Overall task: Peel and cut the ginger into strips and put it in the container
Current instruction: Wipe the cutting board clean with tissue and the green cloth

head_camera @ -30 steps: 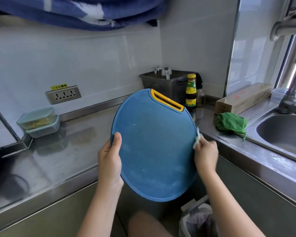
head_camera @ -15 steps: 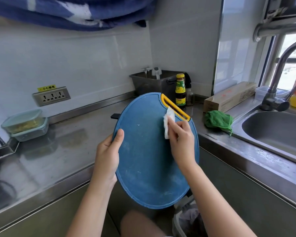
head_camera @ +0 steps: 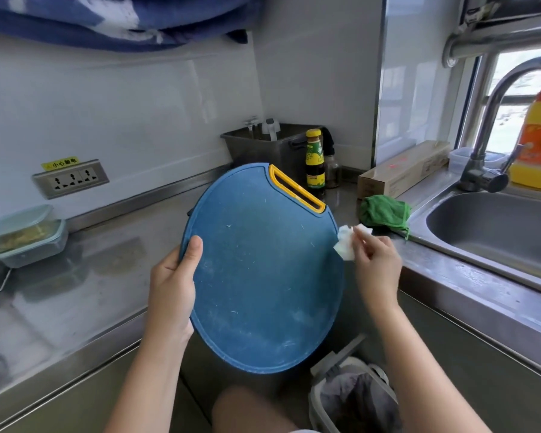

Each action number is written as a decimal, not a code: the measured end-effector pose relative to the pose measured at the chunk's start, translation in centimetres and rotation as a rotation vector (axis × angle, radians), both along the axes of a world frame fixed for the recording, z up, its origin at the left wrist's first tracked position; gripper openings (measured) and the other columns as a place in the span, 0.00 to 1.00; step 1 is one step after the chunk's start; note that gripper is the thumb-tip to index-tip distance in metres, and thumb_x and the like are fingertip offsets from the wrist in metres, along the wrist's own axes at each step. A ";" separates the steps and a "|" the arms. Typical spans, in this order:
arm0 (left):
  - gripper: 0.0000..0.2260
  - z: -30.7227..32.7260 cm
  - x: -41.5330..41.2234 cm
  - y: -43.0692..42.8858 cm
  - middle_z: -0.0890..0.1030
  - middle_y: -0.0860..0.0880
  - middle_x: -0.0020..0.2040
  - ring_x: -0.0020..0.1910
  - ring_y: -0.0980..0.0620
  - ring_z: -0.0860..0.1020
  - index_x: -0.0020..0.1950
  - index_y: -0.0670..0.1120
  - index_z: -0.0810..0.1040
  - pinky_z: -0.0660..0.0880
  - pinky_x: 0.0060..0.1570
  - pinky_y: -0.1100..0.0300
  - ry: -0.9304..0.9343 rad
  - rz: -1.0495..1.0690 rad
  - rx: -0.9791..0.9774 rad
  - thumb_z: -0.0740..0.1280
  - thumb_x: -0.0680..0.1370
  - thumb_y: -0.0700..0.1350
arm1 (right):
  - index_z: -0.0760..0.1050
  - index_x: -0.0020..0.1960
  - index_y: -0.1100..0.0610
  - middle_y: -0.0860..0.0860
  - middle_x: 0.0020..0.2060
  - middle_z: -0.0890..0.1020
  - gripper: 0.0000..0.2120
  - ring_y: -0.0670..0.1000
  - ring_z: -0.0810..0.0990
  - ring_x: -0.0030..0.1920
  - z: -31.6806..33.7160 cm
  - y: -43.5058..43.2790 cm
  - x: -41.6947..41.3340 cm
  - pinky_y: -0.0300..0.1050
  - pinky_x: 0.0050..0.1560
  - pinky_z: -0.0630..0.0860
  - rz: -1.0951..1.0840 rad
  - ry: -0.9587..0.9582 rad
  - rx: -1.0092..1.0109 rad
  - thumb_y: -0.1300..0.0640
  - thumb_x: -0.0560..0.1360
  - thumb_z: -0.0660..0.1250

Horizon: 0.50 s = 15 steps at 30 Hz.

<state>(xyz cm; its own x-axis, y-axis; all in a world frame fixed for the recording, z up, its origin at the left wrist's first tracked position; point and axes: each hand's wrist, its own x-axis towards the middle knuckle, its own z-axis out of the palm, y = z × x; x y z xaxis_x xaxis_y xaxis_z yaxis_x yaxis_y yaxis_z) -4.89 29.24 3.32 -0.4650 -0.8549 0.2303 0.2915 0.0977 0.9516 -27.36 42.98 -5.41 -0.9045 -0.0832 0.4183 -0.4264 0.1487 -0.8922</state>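
Right hand with tissue now beside blue board, off its face

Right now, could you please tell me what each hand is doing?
Left hand: grips the blue cutting board by its edge.
Right hand: pinches a crumpled white tissue.

Round blue cutting board tilts up in mid-air (yellow handle slot topmost); 2 lidded containers sit stacked far left.
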 end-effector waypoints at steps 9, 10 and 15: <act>0.09 -0.3 -0.7 0.4 0.85 0.52 0.47 0.46 0.52 0.83 0.50 0.50 0.82 0.79 0.37 0.59 0.043 0.025 0.051 0.63 0.79 0.51 | 0.83 0.52 0.62 0.57 0.38 0.78 0.08 0.52 0.75 0.39 -2.7 -0.8 0.4 0.33 0.37 0.64 0.028 0.055 0.107 0.63 0.77 0.66; 0.09 -0.4 -0.9 0.3 0.85 0.53 0.47 0.46 0.52 0.83 0.50 0.50 0.81 0.79 0.37 0.59 0.049 0.049 0.061 0.63 0.79 0.52 | 0.84 0.49 0.63 0.57 0.36 0.78 0.08 0.53 0.76 0.37 -3.7 -0.6 0.9 0.36 0.36 0.64 0.025 0.015 0.168 0.64 0.76 0.66; 0.10 -0.2 -1.0 -0.5 0.85 0.52 0.49 0.49 0.49 0.83 0.51 0.51 0.81 0.79 0.43 0.53 0.115 0.162 0.186 0.64 0.78 0.54 | 0.82 0.45 0.60 0.55 0.43 0.83 0.07 0.55 0.82 0.45 -7.5 0.8 2.2 0.41 0.38 0.71 0.219 -0.528 0.895 0.60 0.73 0.65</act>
